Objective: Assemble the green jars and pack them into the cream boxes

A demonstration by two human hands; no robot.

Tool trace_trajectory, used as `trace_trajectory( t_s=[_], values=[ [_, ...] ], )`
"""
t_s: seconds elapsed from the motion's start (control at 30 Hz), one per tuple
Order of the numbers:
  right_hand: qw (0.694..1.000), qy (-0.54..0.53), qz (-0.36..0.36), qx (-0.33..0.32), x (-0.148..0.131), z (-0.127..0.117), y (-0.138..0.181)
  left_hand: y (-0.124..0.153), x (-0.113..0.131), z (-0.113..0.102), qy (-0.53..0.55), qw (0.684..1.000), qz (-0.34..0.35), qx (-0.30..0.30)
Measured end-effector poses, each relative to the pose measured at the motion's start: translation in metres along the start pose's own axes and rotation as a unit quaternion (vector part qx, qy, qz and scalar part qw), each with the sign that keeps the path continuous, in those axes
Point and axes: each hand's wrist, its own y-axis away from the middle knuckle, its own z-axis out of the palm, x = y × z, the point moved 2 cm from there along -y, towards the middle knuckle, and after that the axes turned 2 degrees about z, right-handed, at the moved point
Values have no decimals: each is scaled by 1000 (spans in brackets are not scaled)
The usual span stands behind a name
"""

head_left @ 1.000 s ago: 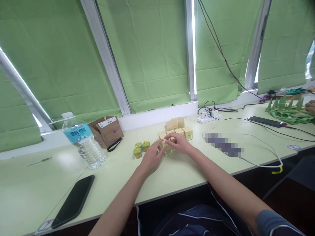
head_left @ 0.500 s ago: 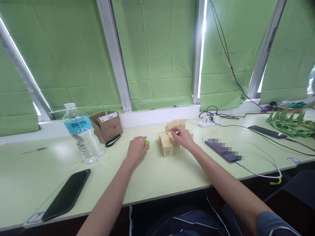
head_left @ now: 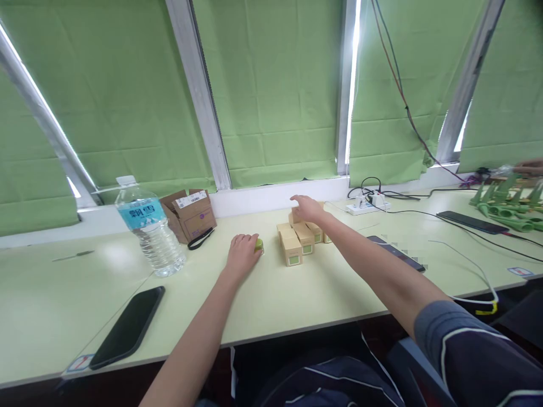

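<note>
A cluster of small tan boxes [head_left: 297,240] with green squares on their fronts stands on the pale green table [head_left: 275,294], near the window sill. My right hand [head_left: 307,208] reaches over the back of the cluster, fingers curled on a box at the rear. My left hand [head_left: 242,253] lies to the left of the boxes, closed over small green-lidded jars [head_left: 258,244], only one of which shows past my fingers.
A water bottle [head_left: 148,229] and an open cardboard box [head_left: 190,215] stand at the left. One dark phone [head_left: 127,327] lies front left, another phone [head_left: 396,253] on a white cable lies right. A power strip [head_left: 368,204], wires and green plastic cones [head_left: 504,206] sit far right, beside another person's hand [head_left: 530,166].
My right hand has left the front boxes and reached farther back over the cluster. My left hand went left onto the green jars and stays there. The view shifted slightly.
</note>
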Motion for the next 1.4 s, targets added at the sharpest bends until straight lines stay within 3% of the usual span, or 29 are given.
trace_trajectory(
  t_s=[0.13, 0.33, 0.53, 0.7, 0.87, 1.03, 1.23, 1.4],
  values=[
    [994, 81, -8, -67, -2, 6, -9, 1, 0, 2, 0, 1000, -2, 4],
    [987, 122, -32, -103, -3, 6, -9, 1, 2, 1, 9, 1000, -6, -10],
    [982, 152, -50, -96, -8, 2, -13, 1, 3, 3, 20, 1000, -8, -15],
    [985, 150, -64, -56, -21, -14, -21, 2, 6, 0, 29, 999, 2, -32],
    [989, -7, -134, 53, -48, -35, -16, 0, 8, -1, 20, 999, 9, -40],
    [954, -179, -210, 119, -74, -41, 14, 0, 9, -1, 20, 999, 3, -35],
    [896, -347, -224, 163, -80, -19, 65, 3, 6, 2, 49, 998, 0, -25],
    [886, -380, -195, 179, -70, 8, 97, -2, -1, 16, 140, 990, -15, 9]
  ],
)
